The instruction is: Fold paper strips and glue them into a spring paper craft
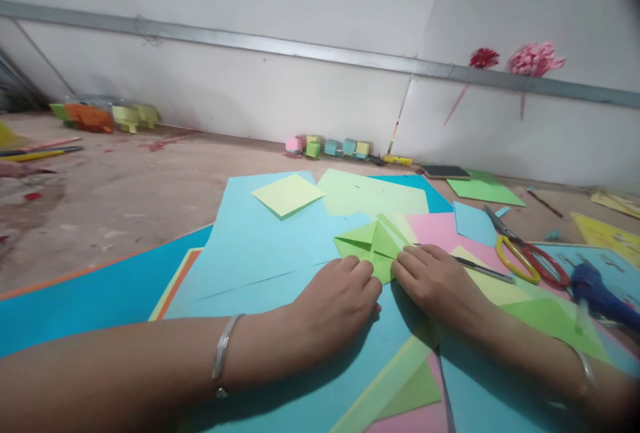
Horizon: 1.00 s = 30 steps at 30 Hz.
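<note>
A small green paper with several folds and raised flaps lies on a large light blue sheet. My left hand has its fingers curled on the near left edge of the green paper. Opposite it, my right hand pinches the right edge, fingers bent together. Both thumbs are mostly hidden. A pale yellow square of paper rests beyond my left hand. Close to my right hand lie a dark pen and scissors with yellow and red handles.
A blue glue gun lies at the right edge. Along the wall stand small coloured paper cubes, a glue stick and a phone. Orange and green paper shapes sit far left. Paper flowers hang on the wall rail.
</note>
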### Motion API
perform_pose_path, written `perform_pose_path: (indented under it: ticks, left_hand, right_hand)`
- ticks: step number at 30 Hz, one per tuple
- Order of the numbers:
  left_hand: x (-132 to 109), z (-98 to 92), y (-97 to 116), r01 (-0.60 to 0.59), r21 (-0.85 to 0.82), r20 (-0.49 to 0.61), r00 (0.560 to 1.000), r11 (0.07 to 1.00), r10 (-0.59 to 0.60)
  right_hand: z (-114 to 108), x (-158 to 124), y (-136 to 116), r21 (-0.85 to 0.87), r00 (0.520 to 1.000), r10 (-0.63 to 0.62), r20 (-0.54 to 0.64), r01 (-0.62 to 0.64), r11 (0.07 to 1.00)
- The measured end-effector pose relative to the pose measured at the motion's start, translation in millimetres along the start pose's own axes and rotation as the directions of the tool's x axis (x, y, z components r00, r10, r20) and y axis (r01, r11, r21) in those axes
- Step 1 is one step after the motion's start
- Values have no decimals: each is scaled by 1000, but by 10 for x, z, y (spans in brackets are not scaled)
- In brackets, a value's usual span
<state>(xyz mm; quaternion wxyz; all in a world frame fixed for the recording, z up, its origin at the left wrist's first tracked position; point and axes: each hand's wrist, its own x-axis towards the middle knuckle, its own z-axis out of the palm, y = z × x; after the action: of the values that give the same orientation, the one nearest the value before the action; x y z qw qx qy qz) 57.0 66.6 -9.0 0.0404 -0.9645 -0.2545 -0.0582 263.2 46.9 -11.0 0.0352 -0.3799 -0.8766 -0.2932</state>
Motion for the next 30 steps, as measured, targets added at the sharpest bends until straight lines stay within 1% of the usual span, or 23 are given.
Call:
perform_pose_path:
  ticks: [3, 6, 9, 11, 13, 15, 17, 20, 23, 25, 27, 30]
  left_hand:
    - [-7, 37, -41, 46, -42, -40, 998, 998, -48]
    - [3, 47, -85, 95, -75, -46, 994, 993, -99]
    - [26, 38, -114, 84, -64, -42, 995, 994, -87]
    - [36, 32, -125, 62, -33, -32, 998, 998, -63]
    - [39, 29, -142, 58, -6, -30, 998, 998, -58]
    - [40, 32, -170, 70, 1, -42, 997, 998, -69]
    - [47, 41, -210, 101, -24, -66, 993, 995, -102]
    - [77, 56, -270, 208, -114, -89, 972, 971, -219]
    - [114, 50, -305, 294, -198, -49, 950, 935, -309]
    - [131, 34, -315, 314, -216, -24, 945, 925, -326]
    - [139, 18, -320, 329, -221, -10, 941, 918, -339]
    - [141, 3, -329, 349, -228, 5, 934, 909, -357]
  right_hand:
    - [40, 10, 22, 88, 1000, 7, -18, -6, 996]
    - [88, 16, 51, 179, 1000, 17, -12, -15, 984]
    - [136, 2, 67, 255, 998, 60, -34, -50, 966]
    - [154, -10, 70, 317, 990, 131, -55, -107, 942]
    - [149, -11, 76, 406, 977, 210, -46, -174, 897]
    - [124, 1, 91, 509, 966, 257, -12, -216, 833]
    - [91, 23, 118, 628, 960, 280, 22, -232, 743]
    - [56, 57, 164, 767, 936, 336, 107, -293, 571]
    - [59, 78, 196, 781, 882, 403, 244, -425, 457]
    - [74, 84, 200, 770, 860, 412, 301, -474, 426]
    - [89, 87, 191, 757, 857, 408, 314, -485, 437]
    - [110, 92, 159, 717, 850, 434, 298, -499, 486]
